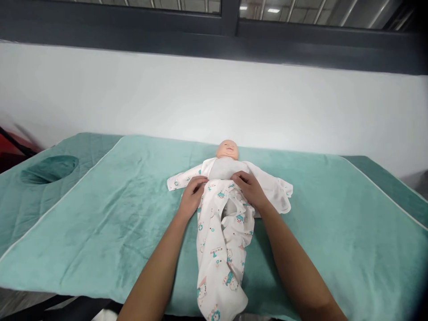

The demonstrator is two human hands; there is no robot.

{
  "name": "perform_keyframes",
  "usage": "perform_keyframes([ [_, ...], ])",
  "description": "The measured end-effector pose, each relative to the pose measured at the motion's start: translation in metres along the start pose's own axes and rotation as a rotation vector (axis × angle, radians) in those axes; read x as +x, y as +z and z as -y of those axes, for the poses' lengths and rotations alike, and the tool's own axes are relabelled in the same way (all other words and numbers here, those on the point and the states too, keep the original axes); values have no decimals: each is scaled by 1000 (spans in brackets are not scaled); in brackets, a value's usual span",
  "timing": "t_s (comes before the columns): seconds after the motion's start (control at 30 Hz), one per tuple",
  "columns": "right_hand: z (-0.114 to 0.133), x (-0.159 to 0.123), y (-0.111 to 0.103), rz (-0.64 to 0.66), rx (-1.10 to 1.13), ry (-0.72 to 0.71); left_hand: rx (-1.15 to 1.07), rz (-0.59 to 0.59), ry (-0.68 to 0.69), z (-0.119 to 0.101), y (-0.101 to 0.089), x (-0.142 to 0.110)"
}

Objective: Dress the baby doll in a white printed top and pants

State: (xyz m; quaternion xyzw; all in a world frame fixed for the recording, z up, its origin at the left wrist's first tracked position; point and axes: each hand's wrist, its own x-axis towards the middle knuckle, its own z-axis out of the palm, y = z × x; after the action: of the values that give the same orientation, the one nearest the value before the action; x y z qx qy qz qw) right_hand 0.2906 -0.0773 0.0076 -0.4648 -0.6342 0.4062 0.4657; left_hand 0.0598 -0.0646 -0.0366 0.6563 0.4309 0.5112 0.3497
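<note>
Though gap unclear, doll by wall

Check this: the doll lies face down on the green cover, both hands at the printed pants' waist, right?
No, the head view shows the doll lying face up on the green cover; the left hand and right hand are at the waist of the printed pants.

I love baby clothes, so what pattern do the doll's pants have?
White pants with small teal and pink cartoon prints; head view.
</note>
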Motion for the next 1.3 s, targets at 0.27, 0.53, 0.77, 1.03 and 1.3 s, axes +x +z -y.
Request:
perform_keyframes([
  [0.27,12,1,-8,212,-77,24,-18,76,-47,-8,4,3],
  [0.53,4,7,7,3,-246,-73,-25,156,-1,-5,5,2],
  [0.77,-4,16,15,-150,-226,-23,345,-29,-69,-13,15,50],
  [1.03,5,7,-28,301,-131,105,258,-161,-51,-9,28,43],
  [1.3,2,-5,-62,605,2,111,198,-314,-74,-8,26,34],
])
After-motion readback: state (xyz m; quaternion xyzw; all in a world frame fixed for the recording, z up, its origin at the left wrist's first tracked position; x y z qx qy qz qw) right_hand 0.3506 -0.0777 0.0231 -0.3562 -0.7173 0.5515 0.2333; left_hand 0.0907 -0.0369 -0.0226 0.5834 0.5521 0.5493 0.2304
